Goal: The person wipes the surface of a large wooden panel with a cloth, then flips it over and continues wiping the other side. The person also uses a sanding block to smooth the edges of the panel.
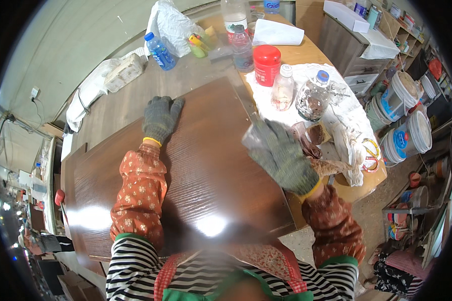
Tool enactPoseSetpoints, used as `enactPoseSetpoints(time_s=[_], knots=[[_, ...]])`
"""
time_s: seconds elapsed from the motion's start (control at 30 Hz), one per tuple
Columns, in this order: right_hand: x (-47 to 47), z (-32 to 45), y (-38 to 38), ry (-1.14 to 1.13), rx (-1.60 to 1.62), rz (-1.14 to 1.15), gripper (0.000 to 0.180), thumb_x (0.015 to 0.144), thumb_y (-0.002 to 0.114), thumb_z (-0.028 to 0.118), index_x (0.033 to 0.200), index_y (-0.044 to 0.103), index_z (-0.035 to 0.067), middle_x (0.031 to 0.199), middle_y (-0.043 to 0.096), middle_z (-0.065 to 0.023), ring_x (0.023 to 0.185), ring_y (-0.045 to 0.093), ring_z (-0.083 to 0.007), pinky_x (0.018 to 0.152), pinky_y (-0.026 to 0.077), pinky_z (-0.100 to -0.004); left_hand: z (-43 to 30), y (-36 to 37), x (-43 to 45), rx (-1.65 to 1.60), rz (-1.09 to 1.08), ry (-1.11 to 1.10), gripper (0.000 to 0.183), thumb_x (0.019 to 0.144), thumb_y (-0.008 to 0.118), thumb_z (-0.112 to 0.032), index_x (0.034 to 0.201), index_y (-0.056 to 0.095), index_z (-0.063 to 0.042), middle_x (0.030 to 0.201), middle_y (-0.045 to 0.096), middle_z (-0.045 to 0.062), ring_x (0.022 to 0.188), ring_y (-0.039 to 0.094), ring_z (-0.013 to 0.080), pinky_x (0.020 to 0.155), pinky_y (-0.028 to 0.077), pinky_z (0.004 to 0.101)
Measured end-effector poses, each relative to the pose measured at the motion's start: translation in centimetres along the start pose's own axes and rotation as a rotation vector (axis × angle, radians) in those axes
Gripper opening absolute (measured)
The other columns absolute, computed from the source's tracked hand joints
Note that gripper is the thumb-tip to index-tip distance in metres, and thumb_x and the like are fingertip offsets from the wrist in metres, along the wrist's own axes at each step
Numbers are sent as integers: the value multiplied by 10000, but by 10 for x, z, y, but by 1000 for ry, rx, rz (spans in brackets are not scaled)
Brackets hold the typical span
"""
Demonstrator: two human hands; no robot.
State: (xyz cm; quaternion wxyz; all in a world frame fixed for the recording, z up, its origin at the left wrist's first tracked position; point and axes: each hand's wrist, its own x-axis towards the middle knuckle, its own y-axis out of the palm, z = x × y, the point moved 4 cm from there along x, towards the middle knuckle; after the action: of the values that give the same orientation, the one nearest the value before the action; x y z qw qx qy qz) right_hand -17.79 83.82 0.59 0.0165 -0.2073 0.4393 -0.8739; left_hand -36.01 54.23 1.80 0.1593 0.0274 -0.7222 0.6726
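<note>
A dark brown wood-grain panel (218,161) lies flat before me, glossy under the lights. My left hand (160,117), in a grey knitted glove, rests palm down on the panel's far edge, holding nothing. At the panel's right edge is my right hand (284,158), gloved alike and slightly blurred. A pale, translucent piece, perhaps plastic or sandpaper, shows under its fingertips (254,135). Beside that hand lie a brown-stained sponge (318,134) and stained rags (333,167) on a white cloth (305,71).
Behind the panel stand a red tub (267,66), a clear bottle (283,88), a stained jug with a blue cap (313,96) and a blue bottle (160,52). A wrapped block (124,72) lies at the back left. Buckets (406,137) stand on the right; another person (41,242) is far left.
</note>
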Motion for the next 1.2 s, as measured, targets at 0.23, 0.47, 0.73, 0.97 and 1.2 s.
enactPoseSetpoints(time_s=[0.23,0.47,0.73,0.97,1.2], knots=[[168,-54,63,-28,-78,-48,389,1008,498,383,1305,553,139,1277,562,-197,1120,570,-379,940,466,-471,-4,-4,-1,9,-6,9,510,948,535,-506,978,689,-21,1039,641,227,1031,581,406,903,454,502],[30,-19,10,-244,-127,11,528,910,590,288,1387,502,78,1352,519,-195,1156,550,-400,987,452,-478,3,3,0,9,-14,32,504,950,541,-515,977,684,-32,1009,632,220,993,588,405,880,460,505],[-12,-2,0,-241,-165,126,428,943,561,147,1335,491,-9,1375,492,-244,1143,553,-398,961,478,-456,1,1,1,43,9,-20,527,962,511,-526,984,681,-28,1038,636,213,1030,586,394,913,452,497],[208,-55,67,-112,-147,70,472,1012,425,410,1311,513,56,1239,606,-205,1136,591,-402,985,457,-491,-3,-6,0,13,33,-24,509,963,513,-499,1011,681,-21,1080,643,208,1056,583,386,935,447,482],[99,-37,36,-332,-142,-2,478,914,580,35,1385,501,50,1382,518,-206,1099,592,-383,914,507,-449,4,0,-2,-19,-57,51,450,955,544,-465,964,697,-42,986,660,200,981,601,389,877,461,491]])
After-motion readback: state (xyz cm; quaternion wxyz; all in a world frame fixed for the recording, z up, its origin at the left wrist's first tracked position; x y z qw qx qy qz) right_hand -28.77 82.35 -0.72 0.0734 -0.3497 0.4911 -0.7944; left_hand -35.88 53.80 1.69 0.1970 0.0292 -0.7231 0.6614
